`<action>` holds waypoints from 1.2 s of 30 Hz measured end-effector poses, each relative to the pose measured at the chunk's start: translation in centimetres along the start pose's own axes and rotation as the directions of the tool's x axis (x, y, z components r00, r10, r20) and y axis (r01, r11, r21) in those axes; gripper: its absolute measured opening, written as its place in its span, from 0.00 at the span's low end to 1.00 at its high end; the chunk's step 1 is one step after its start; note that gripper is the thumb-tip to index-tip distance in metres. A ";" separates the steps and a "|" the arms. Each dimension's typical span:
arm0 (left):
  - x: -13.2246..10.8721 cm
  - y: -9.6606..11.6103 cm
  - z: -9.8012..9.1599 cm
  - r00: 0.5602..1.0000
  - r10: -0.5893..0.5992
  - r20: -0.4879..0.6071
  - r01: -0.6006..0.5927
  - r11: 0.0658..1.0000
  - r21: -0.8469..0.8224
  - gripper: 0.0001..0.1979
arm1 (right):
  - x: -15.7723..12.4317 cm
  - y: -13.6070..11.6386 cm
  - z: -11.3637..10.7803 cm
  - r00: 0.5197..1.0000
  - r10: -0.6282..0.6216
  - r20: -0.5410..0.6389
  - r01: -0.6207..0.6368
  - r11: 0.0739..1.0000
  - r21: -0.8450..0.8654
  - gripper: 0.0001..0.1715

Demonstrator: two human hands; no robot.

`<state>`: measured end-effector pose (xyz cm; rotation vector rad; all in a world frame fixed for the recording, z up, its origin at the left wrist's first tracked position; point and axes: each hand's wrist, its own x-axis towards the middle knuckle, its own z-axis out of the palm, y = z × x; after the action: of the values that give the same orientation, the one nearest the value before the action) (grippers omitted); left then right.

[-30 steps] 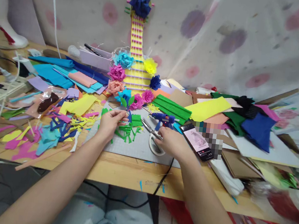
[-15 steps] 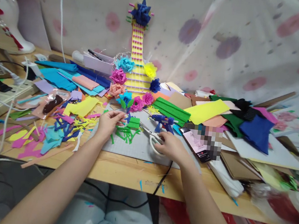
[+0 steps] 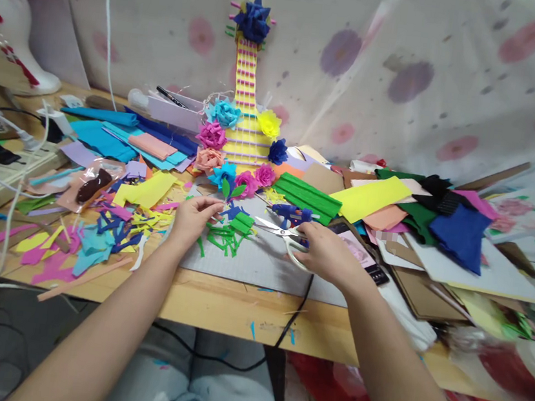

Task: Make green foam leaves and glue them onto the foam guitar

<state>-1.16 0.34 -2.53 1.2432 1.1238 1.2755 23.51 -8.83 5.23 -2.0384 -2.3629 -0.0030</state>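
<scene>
My left hand [image 3: 193, 216] rests on the grey cutting mat [image 3: 259, 264], its fingers pinched on a small piece of green paper beside a heap of green paper scraps [image 3: 224, 234]. My right hand [image 3: 326, 253] grips the white handles of a pair of scissors [image 3: 279, 230], lifted off the mat with the blades pointing left towards the scraps. A blue glue gun [image 3: 292, 214] lies just behind the scissors. A yellow paper guitar [image 3: 246, 103] ringed with paper flowers leans against the back wall.
Cut paper bits in many colours [image 3: 97, 235] litter the left of the wooden table [image 3: 230, 306]. Sheets of felt and paper [image 3: 422, 213] pile up at the right, with a phone [image 3: 363, 254] partly under my right hand. A black cable [image 3: 301, 302] hangs over the front edge.
My right hand has closed on the scissors and lifted them off the mat, moving a little right and up. My left hand has stayed by the green scraps.
</scene>
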 end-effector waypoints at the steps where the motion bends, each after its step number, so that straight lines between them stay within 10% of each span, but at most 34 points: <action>1: 0.0 0.0 0.0 1.000 0.000 0.002 0.000 1.000 0.009 0.11 | 0.0 0.1 -0.6 1.000 0.018 0.017 -0.018 1.000 -0.025 0.13; 8: -0.1 0.1 0.0 1.000 0.008 0.018 -0.009 0.998 0.070 0.10 | 0.8 0.0 -2.9 1.000 0.021 0.008 -0.021 0.999 -0.044 0.13; 36: -0.6 0.5 0.1 0.999 0.008 0.049 -0.012 0.996 0.091 0.12 | 3.5 -2.6 -0.6 0.994 -0.085 -0.075 0.076 0.991 -0.114 0.15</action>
<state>-1.04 -0.34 -2.05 1.3423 1.1535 1.2067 20.44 -5.77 5.96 -1.9454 -2.4461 -0.2180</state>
